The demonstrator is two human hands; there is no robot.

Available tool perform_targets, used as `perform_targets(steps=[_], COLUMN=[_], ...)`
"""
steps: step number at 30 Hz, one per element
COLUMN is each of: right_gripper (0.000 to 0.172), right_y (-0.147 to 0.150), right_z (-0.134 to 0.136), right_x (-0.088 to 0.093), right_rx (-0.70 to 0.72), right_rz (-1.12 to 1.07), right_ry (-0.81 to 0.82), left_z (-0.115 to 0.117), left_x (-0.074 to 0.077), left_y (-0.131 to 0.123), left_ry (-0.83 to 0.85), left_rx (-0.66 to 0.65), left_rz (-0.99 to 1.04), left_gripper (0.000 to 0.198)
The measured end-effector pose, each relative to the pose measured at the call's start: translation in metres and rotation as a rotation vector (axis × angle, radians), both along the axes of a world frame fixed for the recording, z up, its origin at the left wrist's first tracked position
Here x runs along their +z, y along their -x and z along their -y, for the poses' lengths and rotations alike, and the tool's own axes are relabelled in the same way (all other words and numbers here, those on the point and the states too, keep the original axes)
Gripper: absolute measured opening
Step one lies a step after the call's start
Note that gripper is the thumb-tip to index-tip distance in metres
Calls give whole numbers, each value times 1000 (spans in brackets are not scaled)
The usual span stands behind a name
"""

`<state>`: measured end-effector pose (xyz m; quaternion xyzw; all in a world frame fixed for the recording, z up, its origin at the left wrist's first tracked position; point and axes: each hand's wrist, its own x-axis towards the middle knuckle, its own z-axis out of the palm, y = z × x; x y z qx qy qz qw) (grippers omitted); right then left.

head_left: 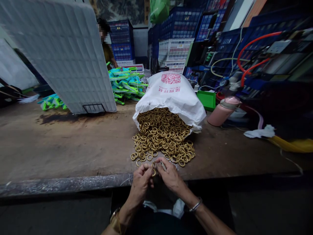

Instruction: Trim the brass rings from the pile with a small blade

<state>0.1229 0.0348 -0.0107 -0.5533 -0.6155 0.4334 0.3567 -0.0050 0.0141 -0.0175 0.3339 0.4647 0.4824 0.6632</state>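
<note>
My left hand [142,180] is closed, its thumb and fingers pinching a gold-coloured ring [154,172] at the table's front edge. Close beside it, my right hand [170,175] is closed too, with its fingertips at the same ring. A slim, pale tool [163,165] shows between the right thumb and forefinger; its exact kind is too small to make out. Just beyond both hands lies a heap of gold-coloured rings [162,140], spilling from the mouth of a white sack [171,94] that lies on its side.
A wooden table [73,147] spans the view. On the left stands a tall white ribbed panel [73,55], with green and blue plastic pieces [127,83] behind it and a person beyond. A pink bottle [223,111] and green tray [206,100] stand right of the sack. Crates [176,49] are stacked behind.
</note>
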Motion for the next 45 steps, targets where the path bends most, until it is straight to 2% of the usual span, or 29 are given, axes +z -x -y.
perform_targets(steps=[2,5,12,14,18,20,24,26,33,39,42,45], right_gripper=[19,19,18,16,12,14,20,22,23,24,23,23], right_y=[-2,-2,-2,-2,-1,-1,-3,-4,-5,-1,-3,-5], right_z=[0,-1,-5,-5,-3,-3,-5,-5,-3,-3,-3,-3], right_x=[6,7,-15,-16,-11,-7,1,2,-14,-18,-14,-11], right_rx=[78,143,22,5,-4,29,208,249,59,52,67,69], right_rz=[35,40,-97,-135,-122,-129,-142,-145,-228,-359,-286,-179], right_ry=[-64,-86,68,102,71,64,34,25,161,244,208,103], left_z=[-1,-1,5,8,13,13,8,5,5,3,1,-1], left_x=[2,7,12,12,12,12,14,15,13,9,7,4], left_y=[1,1,-1,-1,-5,-5,0,3,0,-4,-4,-6], left_ry=[-40,-97,-43,-12,15,-4,-19,-14,45,4,-53,-74], left_rx=[-23,-68,-128,-162,-202,-202,-194,-205,-189,-180,-177,-168], left_rz=[-139,-213,-170,-119,-33,-40,-85,-80,14,40,-19,-130], left_gripper=[25,26,28,28,30,31,31,31,30,27,27,27])
